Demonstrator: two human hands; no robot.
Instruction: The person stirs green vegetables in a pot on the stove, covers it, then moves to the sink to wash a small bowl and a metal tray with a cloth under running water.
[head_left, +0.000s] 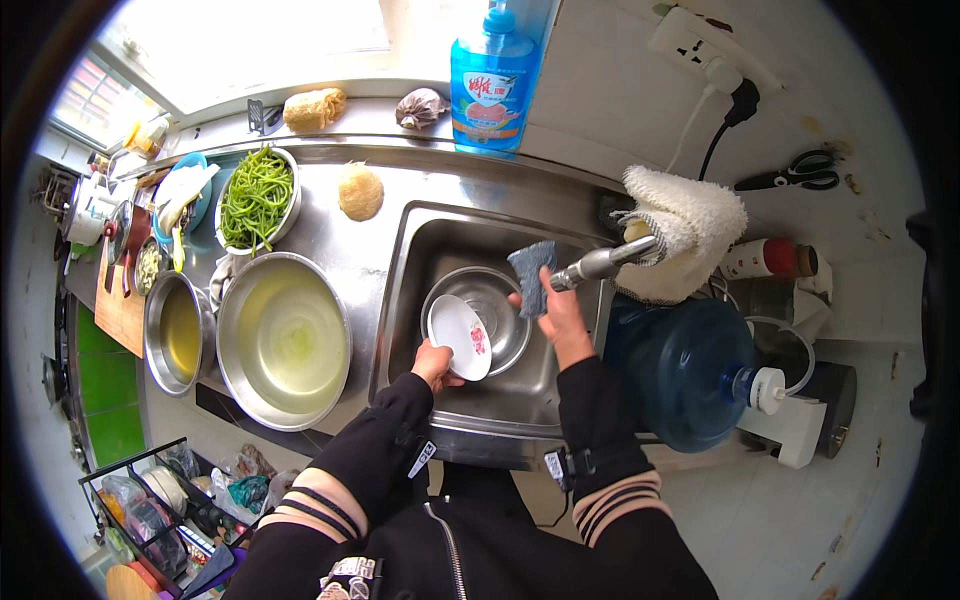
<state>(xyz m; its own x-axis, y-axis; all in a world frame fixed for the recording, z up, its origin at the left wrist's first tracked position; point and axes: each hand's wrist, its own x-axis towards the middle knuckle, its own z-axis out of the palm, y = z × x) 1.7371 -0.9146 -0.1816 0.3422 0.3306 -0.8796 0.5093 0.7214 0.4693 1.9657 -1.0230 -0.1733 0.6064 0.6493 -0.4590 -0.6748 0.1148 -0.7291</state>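
Note:
My left hand grips the rim of a white bowl with a red flower print, tilted over a round metal basin. The basin stands in a stainless steel sink. In my right hand is a grey-blue scouring cloth, held up over the right part of the sink. The faucet reaches in from the right beside the cloth, a white towel draped over its base. No running water can be made out.
Left of the sink stand a large metal basin of pale liquid, a smaller basin and a bowl of green beans. A round tan scrubber lies behind. Blue dish soap stands on the ledge; a blue water jug is at the right.

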